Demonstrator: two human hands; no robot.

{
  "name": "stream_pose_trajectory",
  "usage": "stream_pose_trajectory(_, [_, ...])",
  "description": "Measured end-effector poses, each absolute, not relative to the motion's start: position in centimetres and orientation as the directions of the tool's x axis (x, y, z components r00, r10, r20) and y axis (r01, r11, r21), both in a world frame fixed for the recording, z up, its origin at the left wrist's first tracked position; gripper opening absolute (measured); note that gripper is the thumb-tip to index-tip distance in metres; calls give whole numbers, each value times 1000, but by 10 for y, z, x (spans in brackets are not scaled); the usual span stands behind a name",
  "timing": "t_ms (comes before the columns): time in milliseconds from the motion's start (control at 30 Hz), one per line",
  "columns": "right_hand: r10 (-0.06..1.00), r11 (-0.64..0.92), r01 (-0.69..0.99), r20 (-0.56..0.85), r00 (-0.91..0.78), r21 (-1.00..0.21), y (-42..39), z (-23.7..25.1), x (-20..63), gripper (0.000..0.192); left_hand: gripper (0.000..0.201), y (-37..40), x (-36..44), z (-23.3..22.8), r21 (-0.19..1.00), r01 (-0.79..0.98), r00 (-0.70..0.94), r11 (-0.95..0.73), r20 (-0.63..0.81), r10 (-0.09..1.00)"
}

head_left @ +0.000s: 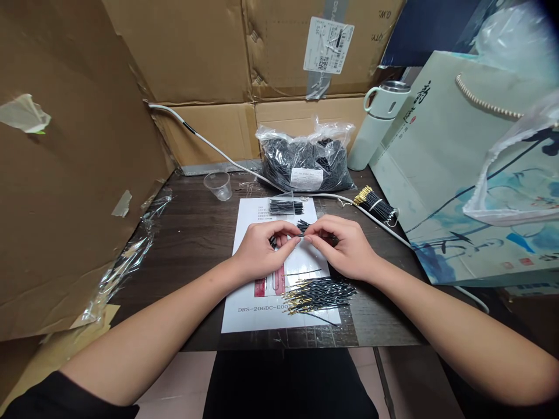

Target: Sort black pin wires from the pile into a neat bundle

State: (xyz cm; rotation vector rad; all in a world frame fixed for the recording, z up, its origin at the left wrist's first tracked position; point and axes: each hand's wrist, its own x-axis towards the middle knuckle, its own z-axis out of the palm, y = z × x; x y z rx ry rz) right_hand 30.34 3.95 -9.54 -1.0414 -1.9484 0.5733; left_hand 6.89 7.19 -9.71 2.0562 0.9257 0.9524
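Note:
My left hand and my right hand meet over a white printed sheet on the dark wooden table. Their fingertips pinch a few thin black wires between them. Just below my right hand lies a loose pile of black wires with gold tips. A small neat bundle of black wires rests at the sheet's top edge. One single wire lies on the sheet between my hands and the pile.
A clear bag full of black wires stands at the back, a small clear plastic cup to its left. A tied gold-tipped bundle, a white cable, a pale green flask and a paper gift bag are right. Cardboard walls enclose the table.

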Motion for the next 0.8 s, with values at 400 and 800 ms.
stream_pose_trajectory(400, [835,521,622,498,-233,-584,68,-116,325,7,13,87,59,-94,509,647,422,-568,382,822])
stream_pose_trajectory(800, [799,593,525,529,-286,-611,35,-69,317,17,12,91,57,-97,489,713,376,-503,339,863])
